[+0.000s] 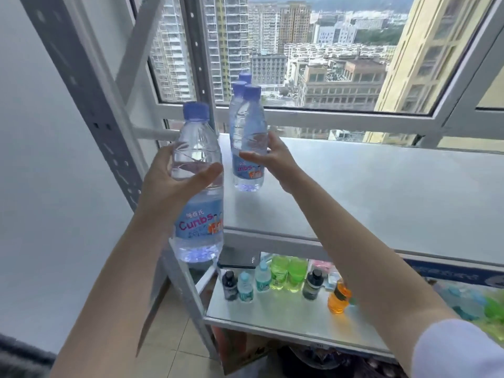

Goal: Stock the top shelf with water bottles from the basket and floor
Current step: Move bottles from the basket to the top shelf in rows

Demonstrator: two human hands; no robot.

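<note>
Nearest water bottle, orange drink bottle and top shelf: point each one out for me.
Nearest water bottle (pixel 199 225), head view, blue label.
Orange drink bottle (pixel 337 302), head view, orange body.
Top shelf (pixel 381 192), head view, bare surface.

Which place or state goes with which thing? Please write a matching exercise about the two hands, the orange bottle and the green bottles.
Things:
1. left hand
2. right hand
3. orange bottle
4. green bottles

Places or states:
A. alone on the lower shelf, nearest the right forearm
B. grips the raised water bottle, clear of the shelves
C. a pair, side by side on the lower shelf
D. grips the front water bottle on the top shelf

Pairs: 1-B, 2-D, 3-A, 4-C
</note>
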